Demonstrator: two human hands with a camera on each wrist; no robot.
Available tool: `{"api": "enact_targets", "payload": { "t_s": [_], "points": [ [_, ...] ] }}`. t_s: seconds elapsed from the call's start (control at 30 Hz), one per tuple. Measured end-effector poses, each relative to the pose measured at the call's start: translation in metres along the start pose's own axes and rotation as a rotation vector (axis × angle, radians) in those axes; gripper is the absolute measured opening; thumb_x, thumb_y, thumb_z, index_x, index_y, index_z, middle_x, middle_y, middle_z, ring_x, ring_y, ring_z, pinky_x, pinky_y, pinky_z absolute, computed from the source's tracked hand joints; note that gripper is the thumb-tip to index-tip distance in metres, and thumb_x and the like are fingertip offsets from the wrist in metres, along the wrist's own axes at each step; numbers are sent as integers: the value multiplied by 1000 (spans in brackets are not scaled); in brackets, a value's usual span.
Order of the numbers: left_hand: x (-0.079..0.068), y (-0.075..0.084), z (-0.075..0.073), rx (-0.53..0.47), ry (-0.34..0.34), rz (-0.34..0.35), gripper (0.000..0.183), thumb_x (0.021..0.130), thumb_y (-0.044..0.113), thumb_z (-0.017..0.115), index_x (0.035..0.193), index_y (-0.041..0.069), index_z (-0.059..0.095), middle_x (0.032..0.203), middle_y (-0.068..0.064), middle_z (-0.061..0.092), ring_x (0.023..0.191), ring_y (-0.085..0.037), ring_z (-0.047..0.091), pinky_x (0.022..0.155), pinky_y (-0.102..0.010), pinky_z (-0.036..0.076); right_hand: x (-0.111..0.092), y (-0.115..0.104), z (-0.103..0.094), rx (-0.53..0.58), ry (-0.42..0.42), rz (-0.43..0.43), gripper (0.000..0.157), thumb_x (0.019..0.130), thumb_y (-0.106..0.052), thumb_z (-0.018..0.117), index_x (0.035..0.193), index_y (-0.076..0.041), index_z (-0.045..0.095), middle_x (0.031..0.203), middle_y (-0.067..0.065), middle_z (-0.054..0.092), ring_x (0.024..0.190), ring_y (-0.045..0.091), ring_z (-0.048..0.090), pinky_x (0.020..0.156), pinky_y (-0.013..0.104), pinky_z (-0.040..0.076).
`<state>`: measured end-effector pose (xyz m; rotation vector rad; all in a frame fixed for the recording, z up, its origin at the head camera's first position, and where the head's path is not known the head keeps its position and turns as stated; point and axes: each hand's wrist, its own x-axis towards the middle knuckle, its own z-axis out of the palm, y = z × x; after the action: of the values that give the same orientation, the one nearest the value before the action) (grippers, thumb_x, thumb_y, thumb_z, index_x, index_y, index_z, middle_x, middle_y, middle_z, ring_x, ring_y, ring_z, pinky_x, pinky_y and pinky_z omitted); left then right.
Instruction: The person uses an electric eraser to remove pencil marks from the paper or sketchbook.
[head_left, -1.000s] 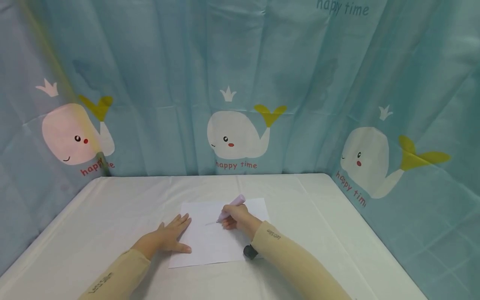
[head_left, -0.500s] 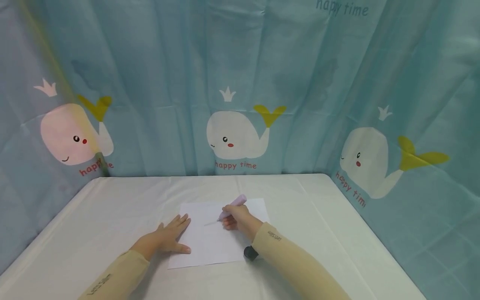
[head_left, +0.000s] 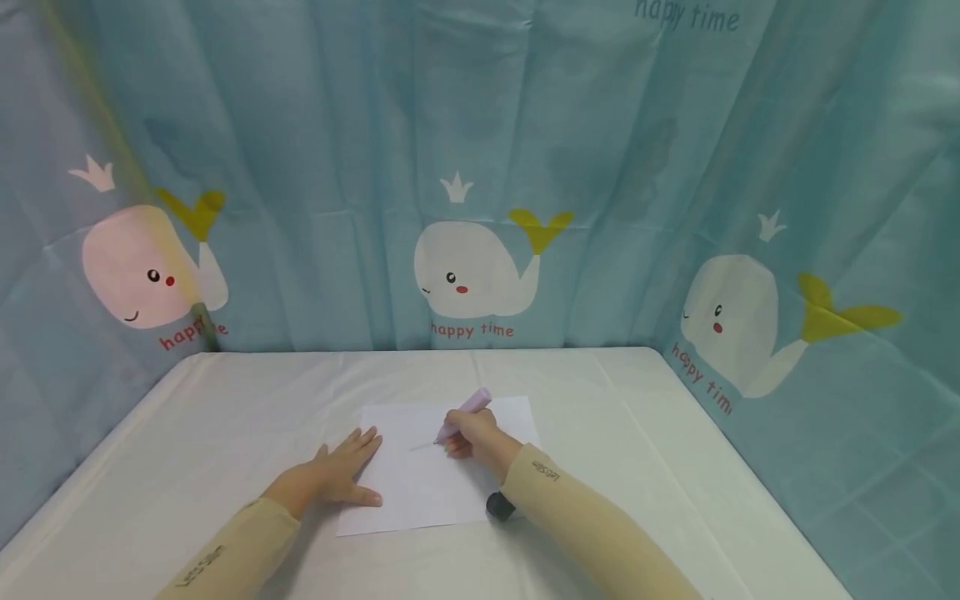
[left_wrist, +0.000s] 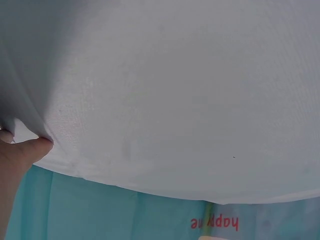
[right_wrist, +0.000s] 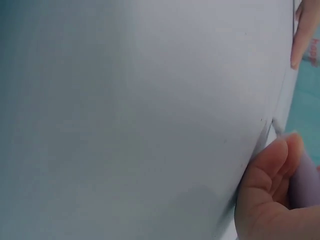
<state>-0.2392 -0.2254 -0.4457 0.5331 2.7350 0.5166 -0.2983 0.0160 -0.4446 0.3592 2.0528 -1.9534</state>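
Beyond the surface (head_left: 630, 442) and its far edge, whale-print curtain (head_left: 337, 183). Well short of that edge, paper (head_left: 416, 496), with left hand (head_left: 339, 473) spread over its left edge and right hand (head_left: 480, 432) pinching a pen (head_left: 476, 402), tip at the end of a faint line (head_left: 422, 447). Best, probably, to press down lightly, draw slowly and evenly, and watch the sleeve (head_left: 585, 517) beside the black object (head_left: 498, 506) toward the paper's near right corner.

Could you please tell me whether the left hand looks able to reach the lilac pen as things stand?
Probably yes: only the paper lies between the left hand and the lilac pen, whose upper end sticks out free, though the right hand grips its lower part.
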Motion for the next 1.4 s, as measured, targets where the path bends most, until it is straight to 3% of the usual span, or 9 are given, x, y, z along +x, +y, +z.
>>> {"api": "enact_targets", "payload": {
  "t_s": [0.37, 0.57, 1.4],
  "points": [
    [0, -4, 4, 2, 5, -4, 105, 74, 53, 78, 147, -7, 30, 156, -28, 19, 142, -49, 10, 101, -77, 5, 2, 5, -2, 23, -55, 19, 17, 85, -10, 66, 94, 2, 58, 62, 8, 61, 47, 11, 56, 47, 22, 50],
    [1, -2, 4, -6, 4, 0, 106, 74, 52, 77, 148, -6, 29, 156, -27, 18, 143, -48, 9, 102, -76, 5, 1, 6, -8, 63, -20, 16, 16, 81, -6, 63, 92, 3, 57, 60, 8, 60, 46, 13, 56, 47, 24, 50],
    [0, 3, 0, -1, -1, -13, 106, 74, 52, 78, 147, -7, 30, 155, -28, 19, 143, -48, 10, 102, -76, 4, -4, 2, 0, -3, -44, 20, 16, 82, -5, 65, 94, 2, 59, 60, 7, 60, 45, 10, 54, 46, 21, 49]
  ]
}}
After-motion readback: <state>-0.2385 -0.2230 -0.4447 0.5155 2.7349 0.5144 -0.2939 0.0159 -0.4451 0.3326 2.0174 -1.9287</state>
